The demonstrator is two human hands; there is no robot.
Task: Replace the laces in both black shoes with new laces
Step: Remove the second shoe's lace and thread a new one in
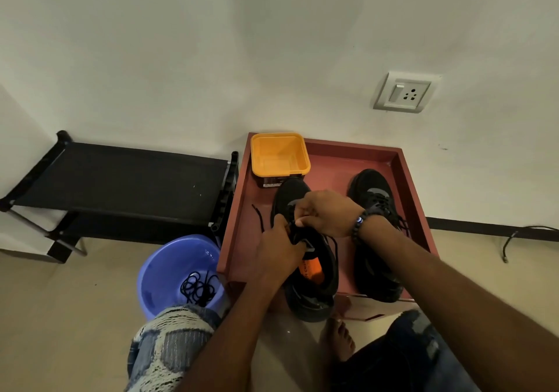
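head | both hands' grip pinching lace (pixel 292 225) | red tray (pixel 417 210) | beige floor (pixel 75 301)

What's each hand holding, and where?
Both the left hand and right hand pinch the thin black lace at the eyelet area of the left black shoe.

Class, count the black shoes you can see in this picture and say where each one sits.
2. One black shoe lies on the red tray under both hands; the other shoe stands to its right on the same tray. None seems hidden.
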